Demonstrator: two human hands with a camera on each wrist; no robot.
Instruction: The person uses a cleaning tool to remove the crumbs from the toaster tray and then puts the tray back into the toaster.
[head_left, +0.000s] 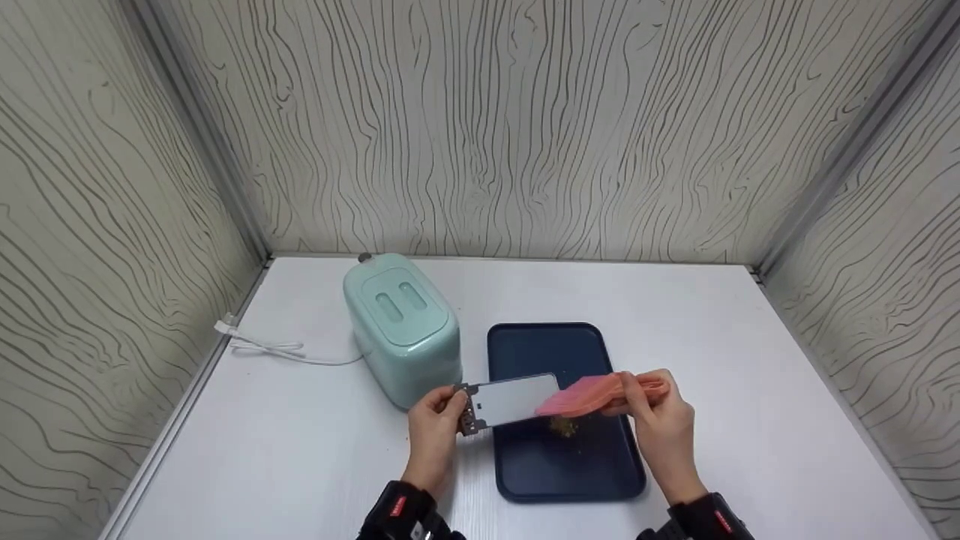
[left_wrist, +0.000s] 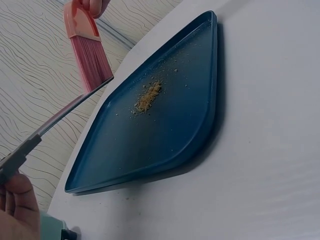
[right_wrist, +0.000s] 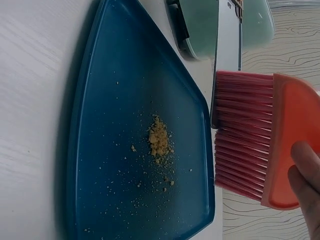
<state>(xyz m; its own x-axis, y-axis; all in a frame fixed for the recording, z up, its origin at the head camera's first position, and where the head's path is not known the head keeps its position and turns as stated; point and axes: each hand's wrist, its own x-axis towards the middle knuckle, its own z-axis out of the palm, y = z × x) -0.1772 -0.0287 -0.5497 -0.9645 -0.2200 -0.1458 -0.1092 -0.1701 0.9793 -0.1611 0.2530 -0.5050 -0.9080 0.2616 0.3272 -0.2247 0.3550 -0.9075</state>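
Note:
A flat metal crumb tray (head_left: 516,399) with a dark perforated end is pinched in my left hand (head_left: 433,435), thumb on top. It is held over the dark blue tray (head_left: 559,476). My right hand (head_left: 664,424) grips the orange handle of a small brush (head_left: 589,395) with pink bristles. Those bristles (left_wrist: 91,62) lie against the far end of the crumb tray, as the left wrist view shows. Beneath them, a small heap of yellow-brown crumbs (right_wrist: 159,137) sits on the blue tray, with finer bits scattered around it.
A mint-green toaster (head_left: 401,330) with two slot shapes on its top stands left of the blue tray. Its white cord (head_left: 277,349) runs to the table's left edge. Patterned panels (head_left: 480,127) enclose the white table (head_left: 720,322) at the back and sides.

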